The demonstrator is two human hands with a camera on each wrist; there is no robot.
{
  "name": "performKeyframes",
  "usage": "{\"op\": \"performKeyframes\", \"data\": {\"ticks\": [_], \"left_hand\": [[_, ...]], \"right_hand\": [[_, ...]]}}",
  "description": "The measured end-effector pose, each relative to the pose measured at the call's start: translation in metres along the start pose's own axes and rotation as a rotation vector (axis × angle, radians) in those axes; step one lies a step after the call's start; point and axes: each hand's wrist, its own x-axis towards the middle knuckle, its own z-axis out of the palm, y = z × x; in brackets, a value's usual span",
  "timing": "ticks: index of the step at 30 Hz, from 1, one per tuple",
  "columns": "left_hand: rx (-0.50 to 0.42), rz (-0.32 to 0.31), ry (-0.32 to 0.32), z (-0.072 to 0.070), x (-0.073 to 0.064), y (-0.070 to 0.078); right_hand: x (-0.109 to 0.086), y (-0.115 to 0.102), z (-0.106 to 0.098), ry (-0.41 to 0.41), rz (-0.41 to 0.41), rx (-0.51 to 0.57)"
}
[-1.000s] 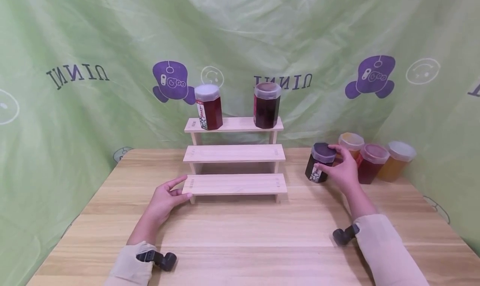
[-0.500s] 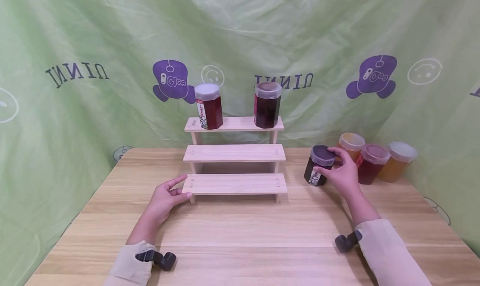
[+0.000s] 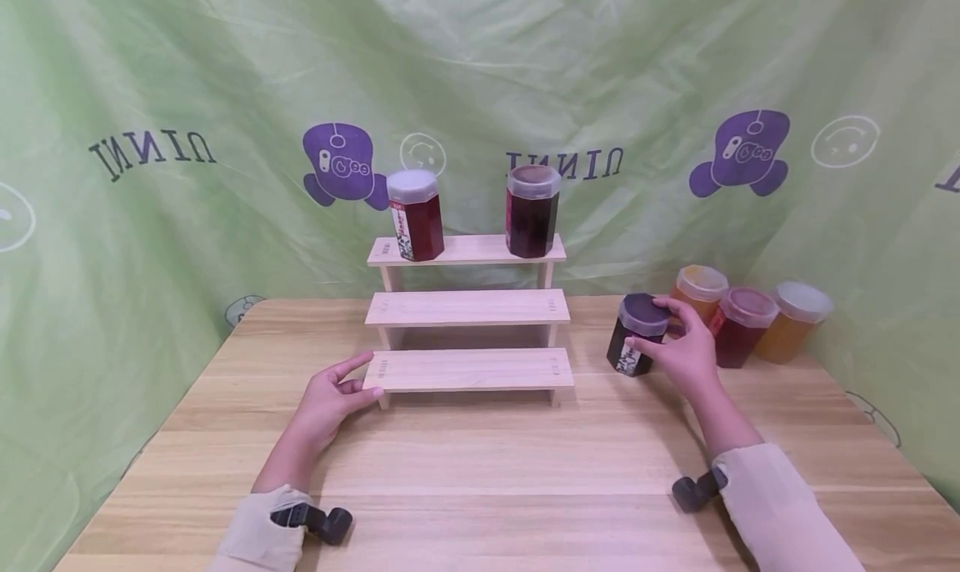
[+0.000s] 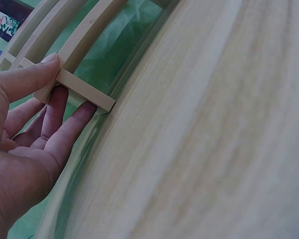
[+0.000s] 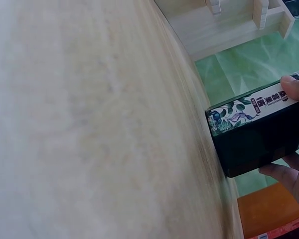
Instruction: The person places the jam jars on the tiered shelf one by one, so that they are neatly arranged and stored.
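Observation:
A three-step wooden display rack [image 3: 468, 370] stands on the table. My left hand [image 3: 327, 405] holds the left end of its lowest step. In the left wrist view the thumb [image 4: 32, 77] lies on the step's edge and the fingertips touch the side leg [image 4: 85, 90]. To the right of the rack, my right hand [image 3: 686, 351] grips a dark jar [image 3: 636, 343] with a translucent lid, thumb on the label side. The jar's base sits right at the tabletop in the right wrist view, where its white label [image 5: 259, 107] shows leaves and writing.
On the top step stand a red jar [image 3: 420, 226] and a dark red jar [image 3: 532, 222]. Close behind the right hand are an orange jar [image 3: 701, 284], a red jar [image 3: 738, 334] and a yellow jar [image 3: 787, 330]. A green printed cloth [image 3: 480, 72] hangs behind the table [image 3: 487, 489].
My right hand has brought the dark jar slightly toward me and to the left. The left hand stays in place on the rack.

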Motion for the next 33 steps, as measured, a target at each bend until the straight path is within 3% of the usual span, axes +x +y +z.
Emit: {"op": "performKeyframes", "data": {"ticks": [14, 33], "left_hand": [[-0.004, -0.006, -0.003, 0.000, 0.001, 0.000], [-0.017, -0.005, -0.002, 0.000, -0.001, 0.000]], "right_hand": [[-0.007, -0.006, -0.003, 0.001, -0.020, -0.018], [-0.019, -0.025, -0.003, -0.010, -0.059, 0.034]]}}
